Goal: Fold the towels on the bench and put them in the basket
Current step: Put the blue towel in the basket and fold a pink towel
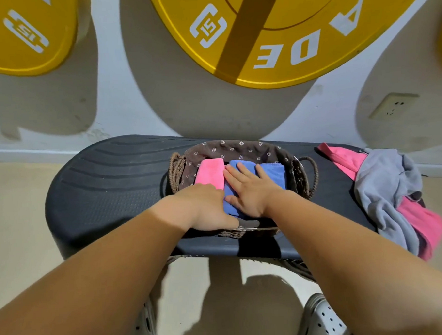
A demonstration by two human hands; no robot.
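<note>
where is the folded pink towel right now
The folded pink towel lies in the left part of the lined wicker basket, touching the folded blue towel on its right, just beyond the left hand.

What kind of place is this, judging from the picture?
Probably a gym: big yellow weight plates hang on the wall, and the basket sits on a black ribbed bench like an aerobic step.

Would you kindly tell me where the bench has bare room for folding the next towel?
The bench is bare left of the basket. To the right, between the basket and the unfolded pile, only a narrow strip shows. Both hands fill the basket.
</note>
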